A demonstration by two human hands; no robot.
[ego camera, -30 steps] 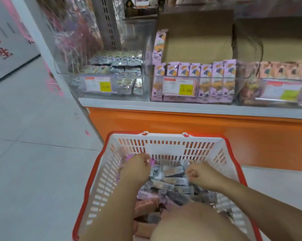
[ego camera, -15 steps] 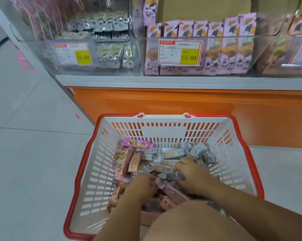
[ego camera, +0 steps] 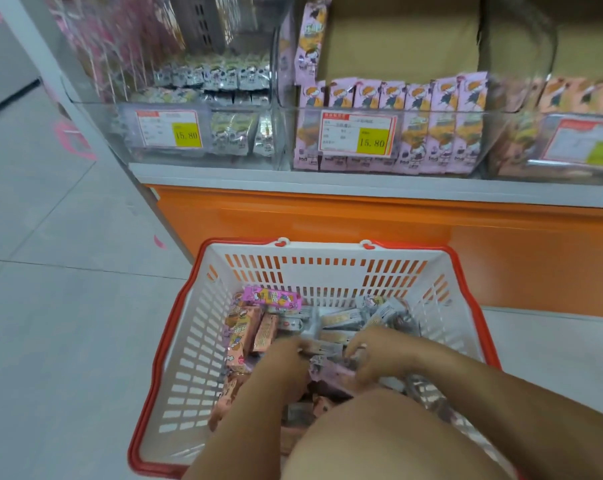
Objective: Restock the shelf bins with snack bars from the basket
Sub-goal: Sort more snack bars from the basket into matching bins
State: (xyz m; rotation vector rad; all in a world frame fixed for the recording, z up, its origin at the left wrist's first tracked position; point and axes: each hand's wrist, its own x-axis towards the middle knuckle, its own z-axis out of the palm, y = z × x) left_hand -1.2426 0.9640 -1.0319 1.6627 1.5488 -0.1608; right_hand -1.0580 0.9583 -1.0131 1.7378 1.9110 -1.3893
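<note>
- You are reaching both hands into the white, red-rimmed basket [ego camera: 328, 275], which is sitting in front of the orange shelf base [ego camera: 328, 223].
- Your left hand [ego camera: 282, 362] and right hand [ego camera: 379, 353] are digging into the snack bars [ego camera: 334, 320] piled in the basket's middle. The fingers of both are curling down into the pile, but blur is hiding whether either is actually pinching a bar.
- The bars are looking slim, light and film-wrapped, so the wrappers are probably sliding and crinkling under your fingers. A hard squeeze is likely risking a snapped bar.
- Pinching a bar across its narrow middle, thumb against fingers, is looking like the safest hold. Several bars lying parallel are probably lifting together.
- Above, 2 clear bins are waiting: the left bin [ego camera: 127, 133] is showing grey packs and the middle bin [ego camera: 431, 113] pink boxes.
</note>
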